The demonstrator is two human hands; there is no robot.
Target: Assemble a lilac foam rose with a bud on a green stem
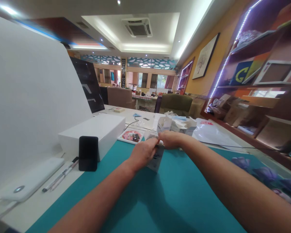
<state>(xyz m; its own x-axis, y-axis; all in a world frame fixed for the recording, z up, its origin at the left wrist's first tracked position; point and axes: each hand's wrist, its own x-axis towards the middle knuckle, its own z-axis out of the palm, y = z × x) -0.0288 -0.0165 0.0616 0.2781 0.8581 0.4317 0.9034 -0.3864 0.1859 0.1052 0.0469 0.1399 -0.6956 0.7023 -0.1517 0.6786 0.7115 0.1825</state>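
A small pale grey cardboard box (154, 164) stands upright on the teal mat (135, 197). My left hand (144, 150) is closed at the upper part of this box, fingers bent round its near-left side. Right beside it, my right hand (170, 139) is closed at the top of the same box. A small white bit (161, 142) shows between the two hands; its kind cannot be made out. My hands hide most of the box's top. Just behind them stands another light box (164, 124) with its flaps up.
Opened cartons (185, 124) and a plastic sheet (215, 132) lie behind my right hand. To the left are a picture-topped tile (131, 136), a large white box (94, 129), a black phone (88, 153), pens (60, 176) and a white device (35, 178). Purple flowers (265, 174) lie right.
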